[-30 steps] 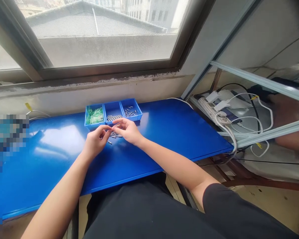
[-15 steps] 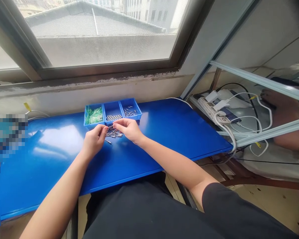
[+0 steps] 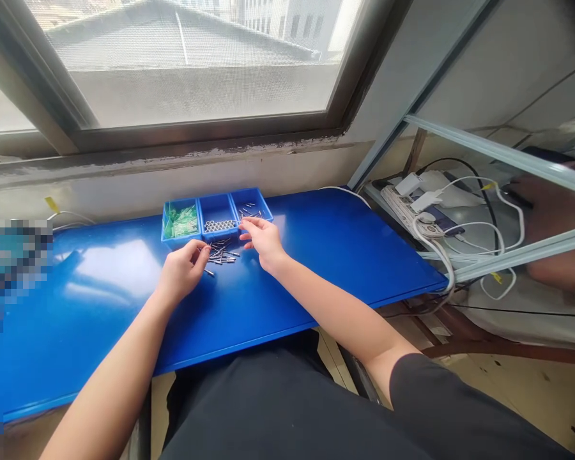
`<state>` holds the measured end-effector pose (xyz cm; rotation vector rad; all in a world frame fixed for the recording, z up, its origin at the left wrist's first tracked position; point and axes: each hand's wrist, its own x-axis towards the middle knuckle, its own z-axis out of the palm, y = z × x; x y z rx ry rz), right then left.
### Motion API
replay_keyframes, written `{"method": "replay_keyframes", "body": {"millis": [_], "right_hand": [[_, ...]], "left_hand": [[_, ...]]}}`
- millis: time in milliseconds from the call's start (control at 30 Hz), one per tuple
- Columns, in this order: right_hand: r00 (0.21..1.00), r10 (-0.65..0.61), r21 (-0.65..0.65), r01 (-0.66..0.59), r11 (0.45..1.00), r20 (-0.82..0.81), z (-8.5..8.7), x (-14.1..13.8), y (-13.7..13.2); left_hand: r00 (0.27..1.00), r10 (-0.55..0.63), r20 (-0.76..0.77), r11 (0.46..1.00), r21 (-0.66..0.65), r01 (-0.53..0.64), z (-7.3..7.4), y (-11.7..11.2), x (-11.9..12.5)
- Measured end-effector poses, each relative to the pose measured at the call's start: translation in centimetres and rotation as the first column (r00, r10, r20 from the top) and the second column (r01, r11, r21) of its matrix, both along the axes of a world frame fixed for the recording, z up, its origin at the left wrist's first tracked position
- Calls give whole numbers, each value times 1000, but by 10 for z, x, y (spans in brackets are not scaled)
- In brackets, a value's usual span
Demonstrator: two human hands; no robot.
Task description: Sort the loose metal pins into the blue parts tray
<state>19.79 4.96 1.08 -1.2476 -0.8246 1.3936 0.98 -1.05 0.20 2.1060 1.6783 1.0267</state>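
On the blue table [image 3: 316,255] lies a small heap of thin metal pins [image 3: 220,253], just in front of a row of three blue trays. My left hand [image 3: 182,271] rests beside the heap with its fingers curled in a pinch; what they hold is too small to make out. My right hand [image 3: 263,239] reaches toward the front of the right tray [image 3: 252,207], which holds loose pins, with its fingers partly spread. The middle tray [image 3: 219,217] holds small metal sleeves, and the left tray [image 3: 179,222] holds green parts.
A window and its sill run along the back wall. To the right, past the table's edge, a power strip [image 3: 407,207] with white chargers and cables lies under an aluminium frame [image 3: 508,255]. Another person's arm shows at the far right. A blurred patch covers the left edge.
My right hand has moved away from my left hand, up and to the right toward the right tray, and its fingers have spread. The left hand has stayed by the pin heap.
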Motion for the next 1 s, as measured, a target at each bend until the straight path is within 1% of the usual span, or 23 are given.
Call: {"method": "replay_keyframes", "body": {"millis": [100, 233, 300, 367, 400, 467, 567, 633, 700, 800, 900, 1000], "right_hand": [[1000, -27, -2, 27, 1000, 0, 0, 1, 1], [1000, -1, 47, -1, 999, 25, -1, 0, 2], [996, 33, 87, -40, 995, 83, -4, -1, 1], [973, 114, 123, -141, 982, 202, -7, -2, 0], [945, 164, 144, -211, 967, 284, -9, -3, -2], [853, 224, 198, -350, 916, 471, -12, -3, -4], [681, 194, 240, -488, 839, 706, -16, -3, -9], [571, 171, 211, -541, 814, 803, -17, -1, -11], [473, 151, 169, -567, 806, 868, -16, 1, -11], [366, 144, 102, -575, 811, 919, -13, 4, -9], [302, 157, 49, -576, 816, 940, -10, 7, -7], [275, 161, 34, -589, 807, 948, -9, 8, -6]], "left_hand": [[1000, -1, -1, 1000, -2, 1, 0, 0, 0], [1000, -5, -2, 1000, -3, 5, 0, 1, -1], [1000, -7, -1, 1000, -6, 7, 0, 1, 0], [1000, -9, 2, 1000, -6, 9, 0, 1, 0], [1000, -9, 3, 1000, -4, 9, 0, 1, 0], [1000, -11, 0, 1000, 1, 11, 0, 1, 0], [1000, -10, -7, 1000, 5, 10, 0, 1, 0], [1000, -9, -9, 1000, -2, 9, 0, 1, 0], [1000, -8, -12, 1000, -8, 8, -1, 1, 0], [1000, -8, -13, 1000, -14, 8, -1, 1, 0], [1000, -13, -11, 1000, -18, 12, -1, 1, 0], [1000, -20, -11, 1000, -15, 20, -1, 1, 0]]}}
